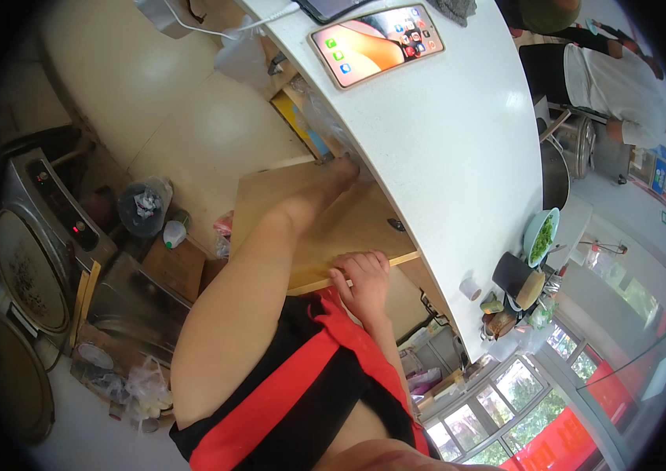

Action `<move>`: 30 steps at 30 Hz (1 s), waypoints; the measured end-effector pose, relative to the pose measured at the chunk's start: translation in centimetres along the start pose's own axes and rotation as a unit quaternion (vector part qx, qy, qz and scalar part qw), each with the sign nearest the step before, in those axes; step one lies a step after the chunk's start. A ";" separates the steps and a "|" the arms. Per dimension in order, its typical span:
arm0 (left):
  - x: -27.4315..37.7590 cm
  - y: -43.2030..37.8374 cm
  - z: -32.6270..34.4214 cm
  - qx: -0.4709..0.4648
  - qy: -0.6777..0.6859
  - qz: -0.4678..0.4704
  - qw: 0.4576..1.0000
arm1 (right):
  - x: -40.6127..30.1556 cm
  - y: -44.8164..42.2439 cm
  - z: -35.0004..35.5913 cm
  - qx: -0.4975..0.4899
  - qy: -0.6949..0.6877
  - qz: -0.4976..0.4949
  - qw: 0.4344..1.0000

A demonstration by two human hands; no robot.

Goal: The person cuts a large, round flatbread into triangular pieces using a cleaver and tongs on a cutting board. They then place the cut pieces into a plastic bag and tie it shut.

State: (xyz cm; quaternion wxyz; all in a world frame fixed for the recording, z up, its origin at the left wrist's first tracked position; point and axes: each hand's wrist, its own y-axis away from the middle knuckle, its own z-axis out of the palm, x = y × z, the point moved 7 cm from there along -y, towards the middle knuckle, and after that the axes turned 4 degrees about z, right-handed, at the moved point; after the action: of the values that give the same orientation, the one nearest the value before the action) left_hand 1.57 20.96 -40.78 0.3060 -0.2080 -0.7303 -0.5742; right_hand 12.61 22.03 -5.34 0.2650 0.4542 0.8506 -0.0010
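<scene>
A light wooden cabinet door (pixel 321 235) stands swung out from beneath the white counter. My right hand (pixel 362 279) grips its near edge, fingers over the face and thumb at the rim. A dark handle (pixel 395 224) is set in the door close to that hand. My left arm reaches across the door, and my left hand (pixel 345 171) is at its far side, beside the cabinet opening under the counter. Its fingers are blurred and partly hidden, so I cannot tell what they hold. Clear plastic bags (pixel 318 115) and a yellow-and-blue item (pixel 295 120) are just beyond it.
On the white counter (pixel 445 135) lie a lit smartphone (pixel 377 46), a white cup (pixel 470 288) and a bowl of chopped greens (pixel 542 238). Left are a lined bin (pixel 145 206), a cardboard box (pixel 174 259) and a round electric griddle (pixel 33 271). A person in white (pixel 609 88) stands beyond the counter.
</scene>
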 end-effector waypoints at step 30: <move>9.3 11.2 -6.8 -0.147 0.155 0.252 0.944 | 0.0 0.3 0.3 0.034 0.026 -0.037 0.998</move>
State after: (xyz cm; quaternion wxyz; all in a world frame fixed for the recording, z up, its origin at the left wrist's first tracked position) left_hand 3.53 16.74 -25.39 0.5164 -0.3365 -0.5049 -0.6043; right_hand 12.92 22.13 -5.52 0.2271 0.4309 0.8729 -0.0283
